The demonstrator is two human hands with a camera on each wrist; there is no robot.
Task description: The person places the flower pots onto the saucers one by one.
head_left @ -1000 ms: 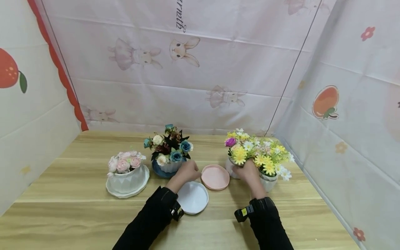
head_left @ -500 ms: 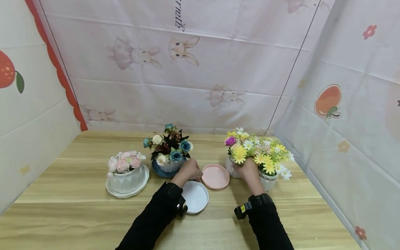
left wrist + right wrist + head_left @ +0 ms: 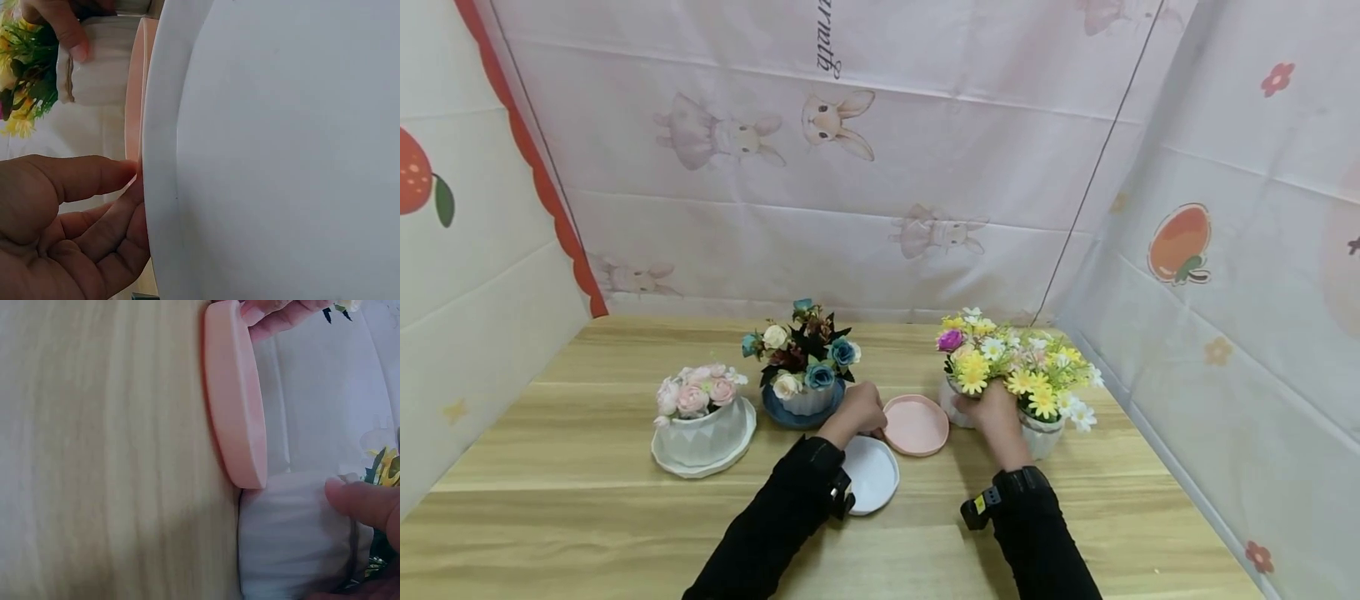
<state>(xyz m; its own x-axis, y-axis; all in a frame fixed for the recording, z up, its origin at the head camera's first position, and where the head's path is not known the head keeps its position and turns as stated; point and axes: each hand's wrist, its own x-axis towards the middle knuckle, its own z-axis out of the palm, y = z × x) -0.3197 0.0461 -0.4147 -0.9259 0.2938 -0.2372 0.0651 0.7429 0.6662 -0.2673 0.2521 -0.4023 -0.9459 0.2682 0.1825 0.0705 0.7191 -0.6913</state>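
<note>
My left hand (image 3: 859, 410) pinches the left rim of a round pink saucer (image 3: 916, 426) between thumb and fingers, as the left wrist view shows up close. My right hand (image 3: 997, 418) grips a whitish flower pot (image 3: 294, 534) at the saucer's right, with the thumb near its rim. That pot carries yellow flowers and a purple one. Just right of the hand stands a second whitish pot (image 3: 1042, 439) with yellow and white daisies. A white saucer (image 3: 872, 477) lies in front of the pink one, partly under the left wrist.
Left of my left hand, a white pot (image 3: 808, 402) of blue and cream roses stands on a blue saucer (image 3: 777, 410). Farther left, a pot (image 3: 698, 437) of pink roses sits on a white saucer (image 3: 741, 446). Printed cloth surrounds the wooden table (image 3: 587, 517).
My left hand has shifted a little to the right, up to the pink saucer's rim. The right hand stays at the pot, and the pots and saucers keep their places.
</note>
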